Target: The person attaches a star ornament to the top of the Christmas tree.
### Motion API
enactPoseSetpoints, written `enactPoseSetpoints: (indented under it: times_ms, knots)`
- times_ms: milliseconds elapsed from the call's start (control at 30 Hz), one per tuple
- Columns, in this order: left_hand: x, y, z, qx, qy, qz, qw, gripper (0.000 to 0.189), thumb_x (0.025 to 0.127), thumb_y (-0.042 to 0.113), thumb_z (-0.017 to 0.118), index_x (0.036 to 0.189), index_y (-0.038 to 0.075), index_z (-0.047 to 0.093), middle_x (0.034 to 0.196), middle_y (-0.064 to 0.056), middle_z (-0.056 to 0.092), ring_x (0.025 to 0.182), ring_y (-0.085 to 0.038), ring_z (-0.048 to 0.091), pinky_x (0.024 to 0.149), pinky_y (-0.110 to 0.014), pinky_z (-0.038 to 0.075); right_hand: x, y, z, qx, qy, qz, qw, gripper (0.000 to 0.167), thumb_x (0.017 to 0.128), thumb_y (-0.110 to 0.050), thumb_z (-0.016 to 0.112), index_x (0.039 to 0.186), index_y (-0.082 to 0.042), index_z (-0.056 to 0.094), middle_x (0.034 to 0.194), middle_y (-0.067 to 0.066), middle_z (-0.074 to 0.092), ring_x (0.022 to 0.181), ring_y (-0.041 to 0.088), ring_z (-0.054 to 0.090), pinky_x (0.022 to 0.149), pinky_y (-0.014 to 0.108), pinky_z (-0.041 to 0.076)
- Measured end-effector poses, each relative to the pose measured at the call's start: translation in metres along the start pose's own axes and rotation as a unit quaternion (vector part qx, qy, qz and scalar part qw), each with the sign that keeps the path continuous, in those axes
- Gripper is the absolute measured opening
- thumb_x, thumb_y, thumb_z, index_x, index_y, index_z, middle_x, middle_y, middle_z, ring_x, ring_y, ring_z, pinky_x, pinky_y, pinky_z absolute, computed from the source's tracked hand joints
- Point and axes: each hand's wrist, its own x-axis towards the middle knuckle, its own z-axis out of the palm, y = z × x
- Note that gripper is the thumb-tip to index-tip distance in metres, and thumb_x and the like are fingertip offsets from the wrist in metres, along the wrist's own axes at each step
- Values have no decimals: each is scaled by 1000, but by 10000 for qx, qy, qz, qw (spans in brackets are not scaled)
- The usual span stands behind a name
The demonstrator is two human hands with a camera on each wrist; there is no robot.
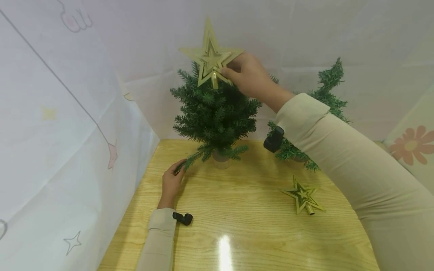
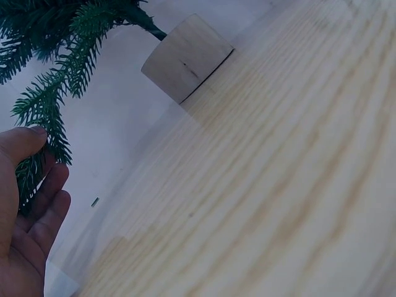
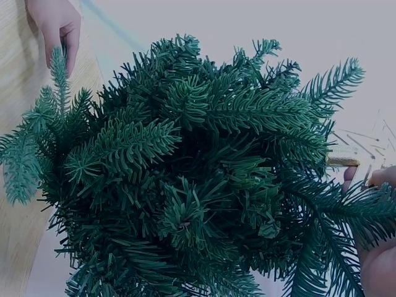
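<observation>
A gold star tree topper (image 1: 211,58) is pinched at its lower right by my right hand (image 1: 250,77), thumb in front. In the head view it overlaps the top of a small green Christmas tree (image 1: 217,109). The right wrist view looks into the dense needles, with the star's short tube (image 3: 341,154) at the right edge beside the branches. Down at the tree's left, my left hand (image 1: 172,184) grips the tip of a low branch (image 2: 43,111) between thumb and fingers. The tree's round wooden base (image 2: 185,59) stands on the table.
Another gold star (image 1: 301,194) lies on the wooden table (image 1: 237,214) at the right. Behind my right forearm stands a second, thinner green tree (image 1: 330,98), partly hidden. Pale printed cloth walls (image 1: 142,34) enclose the table at the back and sides.
</observation>
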Motion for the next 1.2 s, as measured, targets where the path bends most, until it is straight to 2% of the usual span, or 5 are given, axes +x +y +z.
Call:
enactPoseSetpoints:
  times_ms: [200, 267, 633, 933, 1200]
  knots:
    - [9, -29, 3, -21, 158, -11, 9999, 36, 97, 36, 62, 131, 25, 64, 138, -1, 54, 126, -25, 52, 101, -42, 46, 0, 2, -1, 52, -63, 24, 10000, 37, 101, -37, 51, 131, -18, 62, 130, -3, 62, 118, 8, 56, 102, 27, 43]
    - [10, -33, 3, 22, 198, 44, 9998, 36, 96, 38, 61, 131, 27, 64, 138, 1, 55, 125, -24, 52, 101, -42, 46, 0, 1, -1, 43, -75, -4, 10000, 37, 101, -38, 51, 131, -18, 63, 130, -2, 62, 117, 8, 56, 102, 28, 43]
    - [9, -33, 2, 66, 203, 44, 9998, 35, 96, 39, 62, 129, 28, 64, 135, 3, 56, 125, -21, 52, 100, -41, 47, -2, 1, -3, 267, -88, -14, 9996, 41, 100, -42, 52, 134, -21, 60, 135, -5, 58, 126, 9, 50, 107, 29, 39]
    - [9, -34, 2, 102, 234, 97, 9996, 34, 96, 38, 62, 129, 28, 64, 135, 2, 57, 126, -22, 52, 100, -43, 47, -3, 1, -1, 1141, 8, 2, 9935, 43, 99, -36, 57, 139, -20, 54, 135, -3, 58, 126, 9, 50, 106, 28, 40]
    - [10, -33, 2, 83, 214, 59, 9997, 34, 96, 40, 61, 128, 29, 65, 135, 3, 56, 125, -22, 52, 101, -42, 47, -3, 2, -1, 1602, 156, 59, 9869, 39, 100, -34, 56, 135, -17, 57, 132, -1, 59, 122, 9, 51, 107, 30, 38]
